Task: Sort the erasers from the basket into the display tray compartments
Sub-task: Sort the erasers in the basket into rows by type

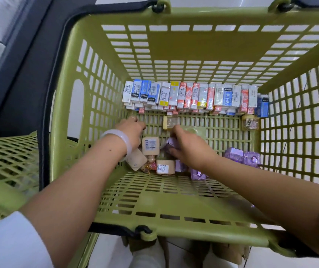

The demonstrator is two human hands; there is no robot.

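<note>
I look down into a green slotted basket (174,206). Several boxed erasers (189,97) in blue, red, yellow and white stand in a row along its far wall. Nearer lie beige packets (150,145), a beige roll-shaped pack (165,166) and purple wrapped packs (241,156). My left hand (132,130), with a pale bangle on the wrist, reaches down beside the beige packets, its fingertips hidden. My right hand (187,146) has its fingers curled round a purple pack (171,145) in the middle of the basket floor.
A small clear yellow box (170,122) lies just beyond my hands and another clear box (250,122) sits at the far right. A second green basket (8,157) stands at the left. The display tray is not in view.
</note>
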